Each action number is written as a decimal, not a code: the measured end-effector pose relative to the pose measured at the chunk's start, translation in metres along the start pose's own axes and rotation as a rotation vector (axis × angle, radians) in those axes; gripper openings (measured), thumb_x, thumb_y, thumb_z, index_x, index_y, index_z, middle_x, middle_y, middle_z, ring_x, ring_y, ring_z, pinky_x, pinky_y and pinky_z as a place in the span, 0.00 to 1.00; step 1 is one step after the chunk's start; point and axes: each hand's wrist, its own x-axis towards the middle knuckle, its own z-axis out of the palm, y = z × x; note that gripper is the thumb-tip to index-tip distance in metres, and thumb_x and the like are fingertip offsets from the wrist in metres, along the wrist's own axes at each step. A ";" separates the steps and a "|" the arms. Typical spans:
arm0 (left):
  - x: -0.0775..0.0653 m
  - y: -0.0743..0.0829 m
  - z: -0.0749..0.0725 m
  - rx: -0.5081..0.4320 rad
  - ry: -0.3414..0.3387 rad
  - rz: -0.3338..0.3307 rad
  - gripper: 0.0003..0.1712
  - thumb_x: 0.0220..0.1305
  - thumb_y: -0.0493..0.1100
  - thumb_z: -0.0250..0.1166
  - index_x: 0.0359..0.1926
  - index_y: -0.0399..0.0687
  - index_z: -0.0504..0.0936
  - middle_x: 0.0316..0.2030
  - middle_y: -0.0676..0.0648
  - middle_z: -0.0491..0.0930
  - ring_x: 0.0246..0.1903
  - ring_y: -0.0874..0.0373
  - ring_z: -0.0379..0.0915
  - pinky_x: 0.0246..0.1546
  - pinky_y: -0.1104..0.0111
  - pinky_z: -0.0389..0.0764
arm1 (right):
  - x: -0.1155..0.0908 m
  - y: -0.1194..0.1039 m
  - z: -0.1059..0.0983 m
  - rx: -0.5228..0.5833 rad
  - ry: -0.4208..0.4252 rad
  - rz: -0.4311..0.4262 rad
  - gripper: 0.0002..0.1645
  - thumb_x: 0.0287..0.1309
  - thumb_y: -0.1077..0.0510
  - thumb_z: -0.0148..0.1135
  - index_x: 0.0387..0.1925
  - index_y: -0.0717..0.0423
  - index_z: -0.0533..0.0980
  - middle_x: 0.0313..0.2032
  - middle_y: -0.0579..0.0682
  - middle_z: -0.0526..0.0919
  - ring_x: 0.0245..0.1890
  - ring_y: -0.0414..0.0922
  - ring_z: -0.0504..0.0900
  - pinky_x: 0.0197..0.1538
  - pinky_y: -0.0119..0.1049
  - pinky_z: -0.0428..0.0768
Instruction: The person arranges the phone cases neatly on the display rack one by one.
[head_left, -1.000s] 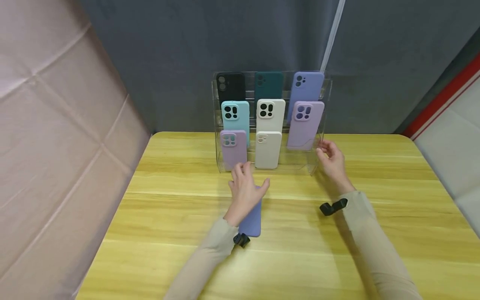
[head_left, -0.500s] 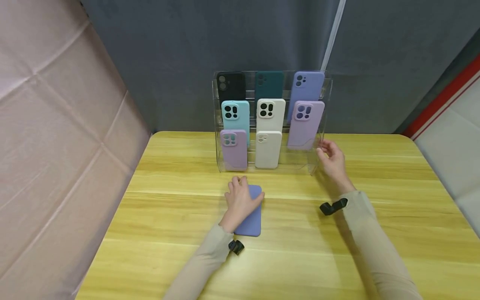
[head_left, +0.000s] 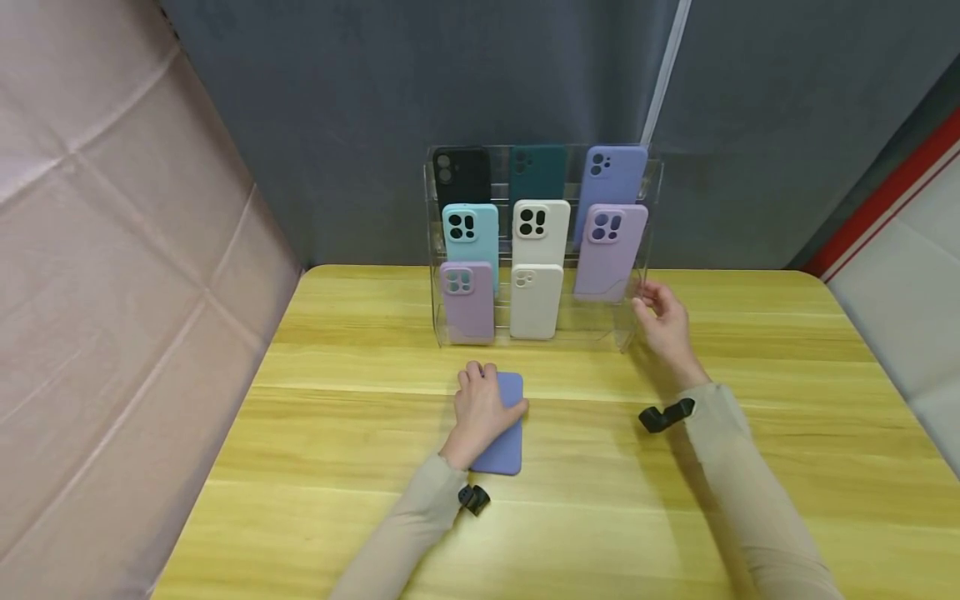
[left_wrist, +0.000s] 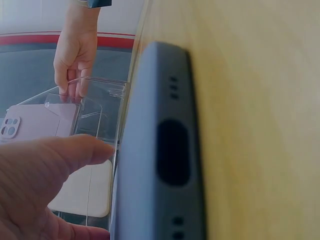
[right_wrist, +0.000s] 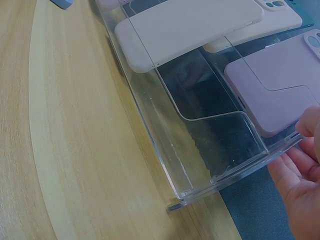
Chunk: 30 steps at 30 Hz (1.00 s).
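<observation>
A blue-purple phone case [head_left: 510, 446] lies back up on the table in front of the clear acrylic display stand [head_left: 588, 321]. My left hand [head_left: 478, 410] grips this case from above, thumb at its right edge and fingers over its left side; the palm hides part of it. In the left wrist view the end of the case [left_wrist: 175, 145], with its port cutout, looms close. My right hand [head_left: 663, 325] holds the stand's right side panel between thumb and fingers, as the right hand [right_wrist: 300, 175] in the right wrist view also shows.
Several phone cases stand in the tiers: a black case [head_left: 461, 177], a dark green case [head_left: 537, 173], a light blue case [head_left: 471, 233], a lilac case [head_left: 609, 258] and a white case [head_left: 536, 304] among them. A grey curtain [head_left: 360, 150] hangs behind the wooden table [head_left: 600, 517].
My left hand has drawn back from the purple case at the stand's lower left and come down onto the blue-purple phone case. The right hand stays on the stand.
</observation>
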 end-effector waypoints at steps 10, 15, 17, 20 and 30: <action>0.002 0.003 0.001 0.055 -0.041 -0.001 0.37 0.41 0.58 0.71 0.46 0.36 0.72 0.42 0.37 0.65 0.39 0.46 0.62 0.23 0.62 0.73 | 0.000 -0.001 0.001 0.017 -0.005 0.004 0.19 0.59 0.75 0.50 0.51 0.83 0.65 0.48 0.75 0.72 0.41 0.38 0.74 0.46 0.18 0.69; 0.003 0.003 0.000 0.073 -0.062 0.008 0.38 0.40 0.59 0.72 0.45 0.38 0.72 0.42 0.37 0.66 0.39 0.46 0.62 0.24 0.62 0.73 | 0.000 -0.001 0.001 0.014 -0.002 0.006 0.19 0.59 0.76 0.50 0.51 0.83 0.65 0.48 0.76 0.72 0.41 0.39 0.74 0.46 0.18 0.69; 0.003 0.003 0.000 0.072 -0.069 0.008 0.38 0.39 0.59 0.73 0.46 0.38 0.72 0.43 0.38 0.66 0.39 0.46 0.62 0.26 0.61 0.73 | 0.000 -0.001 0.001 0.016 -0.003 0.006 0.19 0.59 0.76 0.50 0.51 0.84 0.65 0.48 0.76 0.72 0.41 0.39 0.74 0.46 0.18 0.69; 0.003 0.003 -0.001 0.055 -0.074 0.013 0.39 0.39 0.58 0.73 0.48 0.39 0.73 0.45 0.38 0.66 0.42 0.45 0.62 0.28 0.60 0.74 | 0.000 -0.001 0.001 0.018 -0.008 0.006 0.19 0.59 0.76 0.49 0.51 0.84 0.65 0.48 0.78 0.71 0.40 0.35 0.74 0.46 0.18 0.69; 0.018 0.025 -0.012 -0.090 0.008 0.091 0.40 0.39 0.55 0.70 0.54 0.40 0.72 0.52 0.39 0.65 0.48 0.46 0.61 0.34 0.60 0.75 | -0.001 -0.001 0.000 0.022 -0.005 0.009 0.18 0.59 0.76 0.49 0.51 0.84 0.65 0.47 0.75 0.71 0.39 0.35 0.74 0.46 0.18 0.69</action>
